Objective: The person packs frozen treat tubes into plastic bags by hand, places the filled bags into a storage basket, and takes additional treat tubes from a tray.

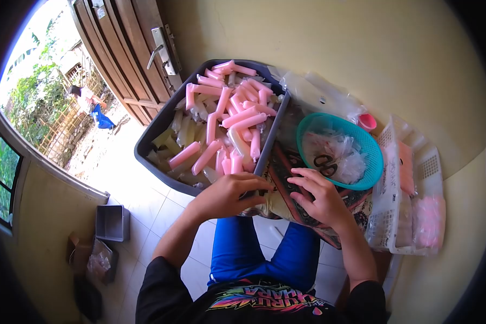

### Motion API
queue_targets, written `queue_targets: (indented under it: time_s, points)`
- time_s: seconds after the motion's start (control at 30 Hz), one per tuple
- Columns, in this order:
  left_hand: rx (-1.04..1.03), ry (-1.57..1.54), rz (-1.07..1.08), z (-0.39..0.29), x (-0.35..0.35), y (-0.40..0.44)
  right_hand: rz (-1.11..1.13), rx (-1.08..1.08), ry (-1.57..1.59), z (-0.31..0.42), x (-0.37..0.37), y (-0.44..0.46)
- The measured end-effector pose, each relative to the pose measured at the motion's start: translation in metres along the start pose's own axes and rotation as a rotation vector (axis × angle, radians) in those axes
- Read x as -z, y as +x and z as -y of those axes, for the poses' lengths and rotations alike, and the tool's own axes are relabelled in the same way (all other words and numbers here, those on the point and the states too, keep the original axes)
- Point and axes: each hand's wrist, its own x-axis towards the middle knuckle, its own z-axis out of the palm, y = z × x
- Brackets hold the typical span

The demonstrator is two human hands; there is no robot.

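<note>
The tubes (244,116) look glossy plastic, the tub (276,131) smooth matt plastic.

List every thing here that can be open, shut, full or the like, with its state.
Wooden door: standing open
Pink tubes: filled, jumbled
Large grey bin: uncovered, heaped with tubes
Clear bags: crumpled
Teal basket: uncovered, holding clear bags
Scissors: blades hidden, open or shut unclear
White basket: uncovered, holding pink packs
Small grey tub: uncovered
Left hand: fingers bent, nothing visibly held
Right hand: fingers spread, nothing visibly held
</note>
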Motion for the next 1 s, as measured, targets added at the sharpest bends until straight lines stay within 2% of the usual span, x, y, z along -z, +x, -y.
queue_targets:
  time_s: [0.23, 0.43, 0.53, 0.7, 0.77, 0.8, 0.87, 0.93, 1.0]
  points:
    - [0.130, 0.125, -0.161, 0.023, 0.016, 0.002, -0.035, 0.131, -0.043, -0.021, -0.044, 0.042]
    - [0.129, 0.212, -0.130, 0.024, 0.017, 0.022, -0.101, 0.080, -0.035, -0.037, -0.047, 0.034]
    - [0.235, 0.248, -0.030, 0.017, 0.024, 0.043, -0.161, 0.028, -0.100, -0.047, -0.028, 0.032]
    - [0.106, 0.316, -0.029, 0.017, 0.027, 0.094, -0.284, -0.075, -0.219, -0.077, 0.003, 0.038]
    - [-0.039, 0.358, -0.027, 0.022, 0.027, 0.121, -0.331, -0.066, -0.236, -0.093, 0.007, 0.043]
    - [0.027, 0.351, 0.033, 0.019, 0.028, 0.135, -0.342, -0.134, -0.233, -0.097, 0.011, 0.046]
    - [-0.024, 0.369, -0.001, 0.037, 0.019, 0.165, -0.367, -0.226, -0.236, -0.111, 0.016, 0.056]
    - [-0.080, 0.394, -0.036, 0.051, 0.009, 0.191, -0.407, -0.215, -0.243, -0.132, 0.020, 0.068]
    - [0.004, 0.480, -0.024, 0.060, 0.001, 0.213, -0.441, -0.219, -0.263, -0.147, 0.025, 0.079]
